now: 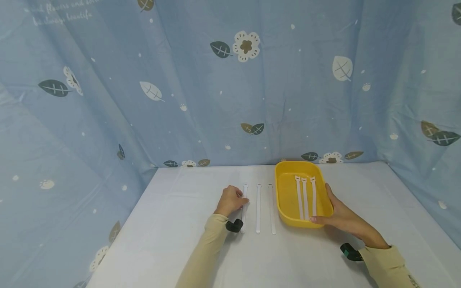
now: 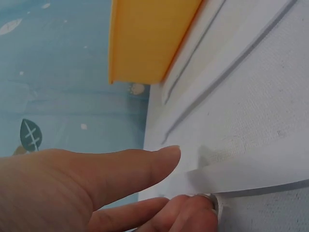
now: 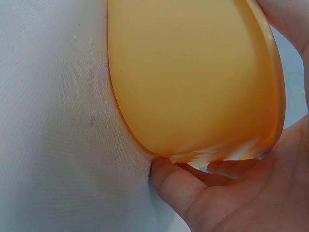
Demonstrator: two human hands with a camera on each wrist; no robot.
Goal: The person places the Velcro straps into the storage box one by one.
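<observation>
My left hand point(image 1: 232, 200) is at the leftmost white cable strap point(image 1: 245, 212) on the table. In the left wrist view its curled fingertips touch the strap's edge, while the thumb stands apart above. Two more white straps, a middle one point(image 1: 258, 210) and a right one point(image 1: 271, 210), lie roughly parallel between that hand and a yellow tray point(image 1: 286, 200). Gripping the tray's near right corner is my right hand point(image 1: 342, 216), thumb on the rim and fingers along the outer side. Inside the tray lie three white straps point(image 1: 305, 198) with slotted heads at the far end.
A white cloth covers the table point(image 1: 173, 224). Behind and beside it hangs a blue curtain point(image 1: 198, 120) printed with leaves and flowers. Each wrist wears a dark camera, such as the left camera point(image 1: 235, 225).
</observation>
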